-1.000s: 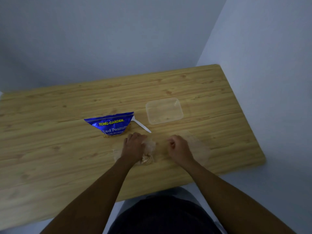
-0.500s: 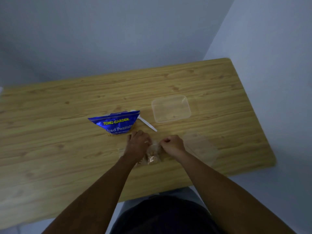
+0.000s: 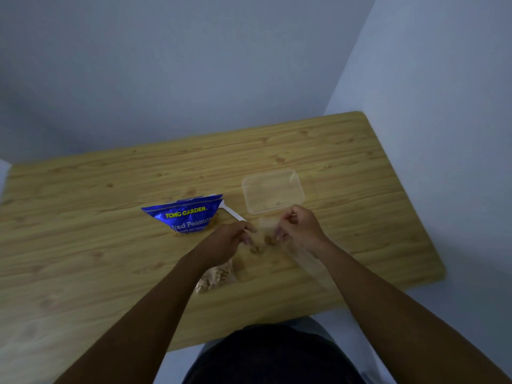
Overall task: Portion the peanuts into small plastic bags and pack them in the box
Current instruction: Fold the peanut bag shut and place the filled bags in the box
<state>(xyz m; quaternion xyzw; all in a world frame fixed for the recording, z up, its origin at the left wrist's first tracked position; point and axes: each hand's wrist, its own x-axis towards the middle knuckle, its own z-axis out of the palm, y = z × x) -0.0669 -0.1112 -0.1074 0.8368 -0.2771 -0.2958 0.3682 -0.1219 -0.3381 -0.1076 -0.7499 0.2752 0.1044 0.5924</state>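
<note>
A small clear bag with a few peanuts (image 3: 262,242) hangs between my hands above the table. My left hand (image 3: 225,243) pinches its left edge and my right hand (image 3: 299,229) pinches its right edge. A second filled bag of peanuts (image 3: 216,277) lies on the table below my left wrist. The blue peanut packet (image 3: 188,216) sits to the left, with a white plastic spoon (image 3: 231,212) beside it. The clear plastic box (image 3: 273,190) stands open just beyond my right hand.
The wooden table (image 3: 83,231) runs into a corner, with walls behind and to the right. More clear plastic bags (image 3: 310,261) lie flat under my right forearm. The near edge of the table is close to my body.
My hands have lifted from the table and moved toward the box, now stretching a small bag between them. The filled bag my left hand held lies behind my left wrist.
</note>
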